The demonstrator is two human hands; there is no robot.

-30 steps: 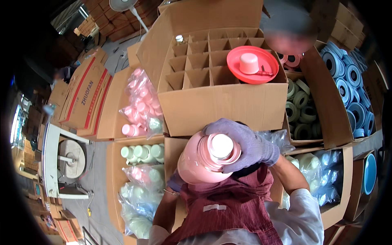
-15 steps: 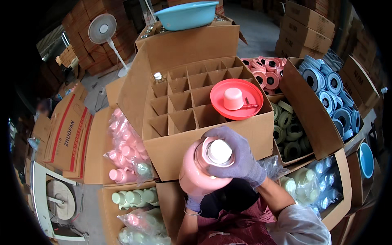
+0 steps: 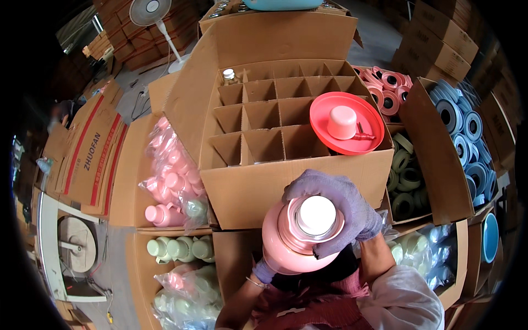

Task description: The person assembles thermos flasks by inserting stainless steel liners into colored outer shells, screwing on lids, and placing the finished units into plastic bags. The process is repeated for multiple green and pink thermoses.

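Observation:
Upright in front of my body is a pink thermos flask (image 3: pixel 278 236), its round white stopper (image 3: pixel 317 215) on top. My gloved right hand (image 3: pixel 355 208) wraps round the far and right side of its neck and shoulder. From below, my gloved left hand (image 3: pixel 264 272) bears the flask; its fingers are hidden behind the body. Just beyond stands a divided cardboard box (image 3: pixel 297 179). Resting on its right part is a red plastic dish (image 3: pixel 319 113), which holds a pink cup (image 3: pixel 342 122) and a small red-handled tool (image 3: pixel 363 136).
A glass bottle (image 3: pixel 229 77) stands in one box cell. Bagged pink flask parts (image 3: pixel 170 184) and pale green ones (image 3: pixel 180 249) lie left. At right are boxes of pink rings (image 3: pixel 390 102), olive rings (image 3: pixel 410 177) and blue rings (image 3: pixel 472 126). A fan (image 3: pixel 151 8) stands at the far left.
My view has tilted down and shifted. The flask, in both hands, now stands more upright and nearer the camera, its stopper facing up. My right hand stays round its neck.

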